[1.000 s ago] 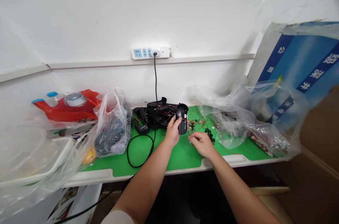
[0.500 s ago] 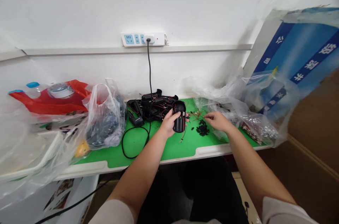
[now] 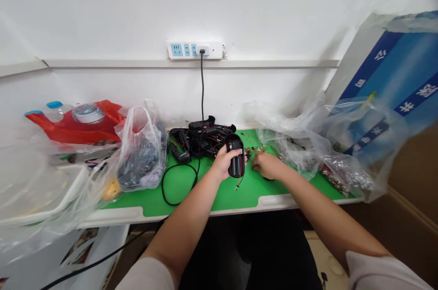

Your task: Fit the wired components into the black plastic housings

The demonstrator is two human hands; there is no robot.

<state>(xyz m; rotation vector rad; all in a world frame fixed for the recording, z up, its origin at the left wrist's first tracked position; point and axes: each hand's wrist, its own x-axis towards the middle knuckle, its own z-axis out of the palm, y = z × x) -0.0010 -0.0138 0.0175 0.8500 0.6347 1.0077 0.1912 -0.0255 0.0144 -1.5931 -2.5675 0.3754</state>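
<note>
My left hand (image 3: 224, 162) is closed around a black plastic housing (image 3: 234, 166) with a round upper end. A red wire runs along its inside, and a short lead with a small pale end hangs below it. To the right, my right hand (image 3: 268, 165) is low over the green tabletop, fingers curled together and pointing left. It covers most of a pile of small black parts, and anything in its fingertips is hidden. Thin orange and red wires (image 3: 259, 149) lie just behind it. Behind my left hand is a heap of similar black housings (image 3: 205, 137) with red wires.
A black cable (image 3: 202, 93) drops from a wall power strip (image 3: 196, 50) and loops on the green table (image 3: 212, 198). At left stand a clear plastic bag (image 3: 138, 162), a red bag (image 3: 75, 128) and a white tray (image 3: 73, 189). Clear plastic bags (image 3: 304, 144) lie at right.
My right hand has moved left and down over the small black parts, close to the housing. My left hand still holds the housing. The whole view has shifted slightly.
</note>
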